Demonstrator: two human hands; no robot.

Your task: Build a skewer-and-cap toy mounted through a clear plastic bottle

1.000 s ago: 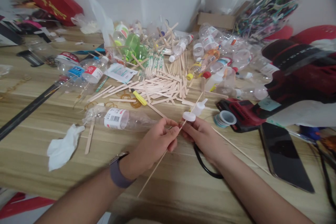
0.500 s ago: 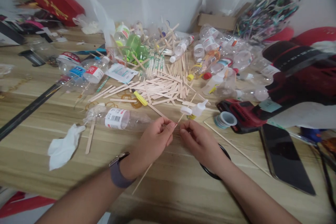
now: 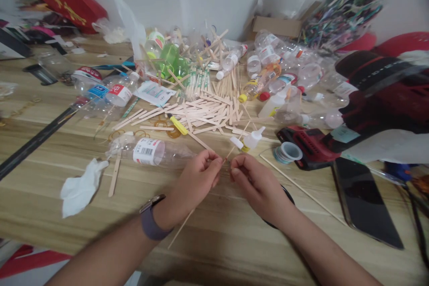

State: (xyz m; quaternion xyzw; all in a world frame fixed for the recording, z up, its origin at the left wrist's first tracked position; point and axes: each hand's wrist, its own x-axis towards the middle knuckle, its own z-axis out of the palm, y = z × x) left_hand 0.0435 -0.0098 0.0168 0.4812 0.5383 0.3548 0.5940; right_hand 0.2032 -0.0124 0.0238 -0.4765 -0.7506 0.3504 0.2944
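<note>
Above the middle of the bench [image 3: 134,241], I've got the bamboo skewer [image 3: 182,228] pinched in the left hand [image 3: 201,176], its long axis running from lower left up and away to the right. A white bottle cap [image 3: 236,143] rides it just past those fingertips. Right hand [image 3: 256,183], curled, hangs right beside the skewer, apart from the left; whether it grips anything thin, I can't tell. Beyond the cap: a small squeeze bottle [image 3: 254,138].

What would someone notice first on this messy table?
Probably the big red-and-black power tool on the right. Next, the heap of flat wooden sticks in the middle. Nearer, the left hand pinches a thin stick with a white cap on it, the right hand close beside.
</note>
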